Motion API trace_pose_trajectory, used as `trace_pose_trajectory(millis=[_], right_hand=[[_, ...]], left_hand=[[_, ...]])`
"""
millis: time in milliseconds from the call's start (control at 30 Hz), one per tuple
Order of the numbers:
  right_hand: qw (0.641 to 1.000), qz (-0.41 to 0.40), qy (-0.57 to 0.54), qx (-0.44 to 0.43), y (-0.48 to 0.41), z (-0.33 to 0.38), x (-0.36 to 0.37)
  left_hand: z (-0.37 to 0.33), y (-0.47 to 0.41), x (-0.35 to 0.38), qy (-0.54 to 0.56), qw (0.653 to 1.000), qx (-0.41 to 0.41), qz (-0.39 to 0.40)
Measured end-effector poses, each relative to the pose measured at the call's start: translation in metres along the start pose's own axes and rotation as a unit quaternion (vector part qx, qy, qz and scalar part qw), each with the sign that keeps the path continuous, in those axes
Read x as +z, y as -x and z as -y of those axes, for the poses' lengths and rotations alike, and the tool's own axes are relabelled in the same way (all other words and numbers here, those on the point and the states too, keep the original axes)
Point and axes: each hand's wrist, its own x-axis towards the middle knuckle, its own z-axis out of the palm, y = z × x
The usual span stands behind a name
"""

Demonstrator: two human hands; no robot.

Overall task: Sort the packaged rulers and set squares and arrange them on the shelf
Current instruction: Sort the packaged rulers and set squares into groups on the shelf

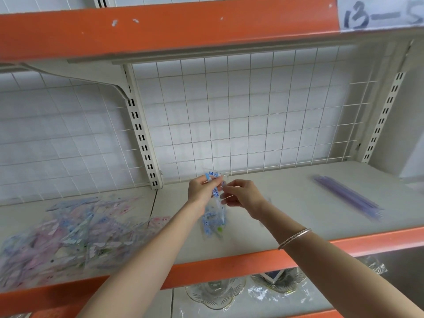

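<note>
Lower shelf: scalloped clear glass dishes [215, 294] in crinkled plastic wrap lie below the orange front edge [229, 267].
Right wrist: a thin silver-coloured bracelet [294, 238] circles it.
Shelf [286, 203]: a smooth, pale cream board behind the orange lip, carrying the task's things.
Loose pile [57, 232]: many clear packets of flat plastic pieces in pink, blue and lilac, heaped every way on the shelf's left part. The print is too blurred to read.
Held packet [212, 222]: glossy clear film with blue printing, illegible. It is held over the middle of the shelf with its long axis running upright in the view. A clear triangular corner points up toward the back grid and the lower end hangs toward the front edge.
Left hand [202, 191]: fingers and thumb curled, pinching the packet's upper part from the left.
Right hand [243, 198]: fingers bent, thumb and forefinger closed on the packet's right edge near the top.
Purple rulers [348, 196]: a narrow, blurred bundle lying flat on the shelf's right part, well apart from the hands. Its long axis slants from far-left to near-right.
Back: a white wire grid [252, 111] before white tiles, with slotted cream uprights [142, 134].
Upper shelf edge [160, 31]: chipped orange paint.
Paper label [380, 14]: handwritten "13—5", cut off at the frame's right.
</note>
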Motion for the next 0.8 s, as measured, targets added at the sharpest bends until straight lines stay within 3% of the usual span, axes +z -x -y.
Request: trace_pose_trajectory(millis=[233,367,567,800], right_hand=[[0.995,-0.097,-0.028,-0.003,0.000,0.005,-0.038],[0.988,-0.153,-0.022,0.011,0.001,0.002,-0.069],[0.981,-0.192,0.029,0.024,0.004,-0.007,-0.092],[0.969,-0.193,0.146,0.046,0.002,-0.022,-0.090]], left_hand=[[0.001,-0.008,0.031,-0.024,0.999,0.039,0.024],[0.009,-0.016,0.036,-0.154,0.983,0.103,0.008],[0.019,-0.018,0.033,-0.408,0.887,0.217,0.000],[0.025,-0.018,0.027,-0.554,0.799,0.233,0.018]])
